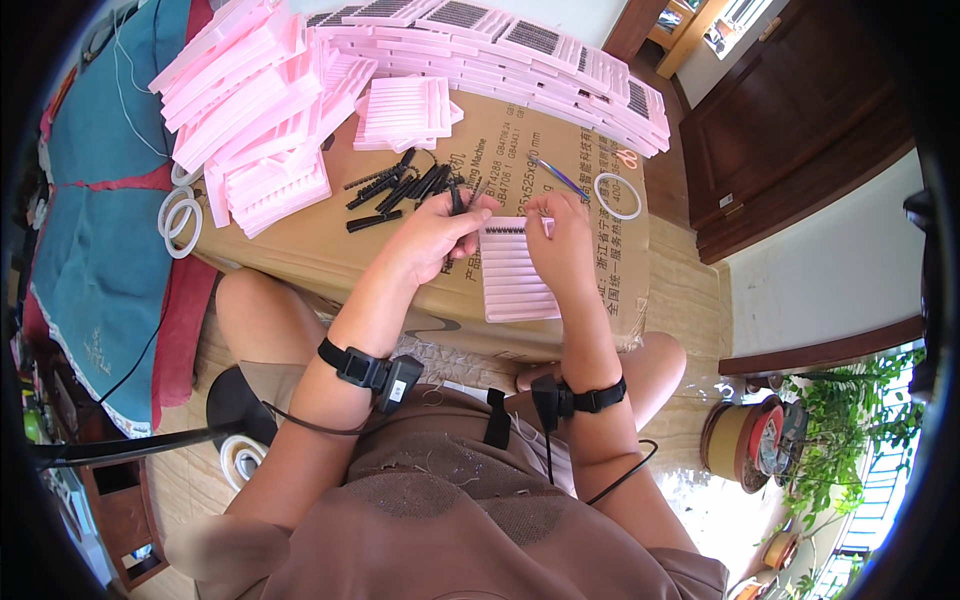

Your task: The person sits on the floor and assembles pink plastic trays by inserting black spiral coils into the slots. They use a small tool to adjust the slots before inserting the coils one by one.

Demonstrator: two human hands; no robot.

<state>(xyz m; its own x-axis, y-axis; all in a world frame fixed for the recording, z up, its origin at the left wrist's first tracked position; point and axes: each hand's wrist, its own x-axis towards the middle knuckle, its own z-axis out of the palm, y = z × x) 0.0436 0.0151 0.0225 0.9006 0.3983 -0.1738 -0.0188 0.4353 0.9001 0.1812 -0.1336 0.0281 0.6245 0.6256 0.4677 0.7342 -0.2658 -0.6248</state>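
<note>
A ridged pink tray [517, 285] lies on the cardboard box at its near edge, with a row of short black lash-like tufts along its far end. My left hand [437, 238] is closed in a pinch at the tray's far left corner. A black strip with a fine bristly edge [459, 200] sticks up from its fingers. Over the tray's far right corner is my right hand [562, 240], its fingers curled together; what they hold, if anything, is too small to tell. Several more black strips [402, 187] lie in a loose pile left of my left hand.
Empty-looking pink trays [270, 120] lean in tall stacks at the left. Filled trays [500, 60] line the back. A small tray pile [405, 110] stands between. Blue-purple tweezers [556, 177] and a white ring [617, 196] lie on the cardboard box [390, 262].
</note>
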